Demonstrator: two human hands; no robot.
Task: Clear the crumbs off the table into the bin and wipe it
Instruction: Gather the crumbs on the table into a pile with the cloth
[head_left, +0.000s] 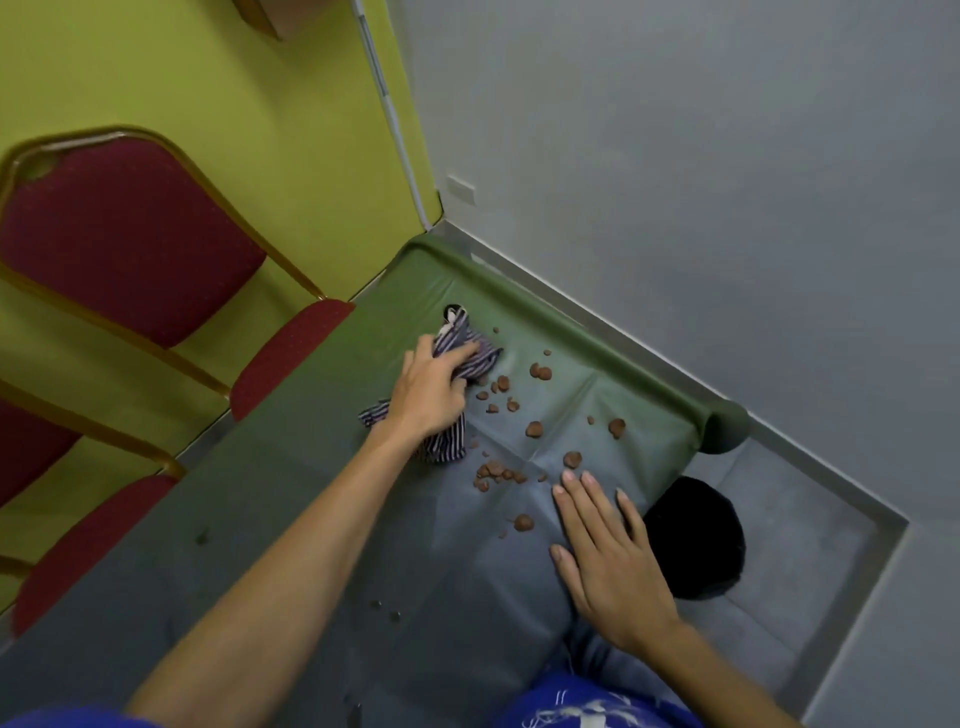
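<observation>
On green table (311, 519), scattered reddish-brown crumbs (534, 429) beside bunched striped cloth (470, 358)

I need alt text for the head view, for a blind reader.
A person's left hand grips a striped cloth on a green table strewn with brown crumbs, while the right hand lies flat nearby. A black bin sits beside the table.

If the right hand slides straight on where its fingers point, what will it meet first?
Probably the brown crumb just beyond the fingertips of the right hand, which lies flat on the table.
</observation>
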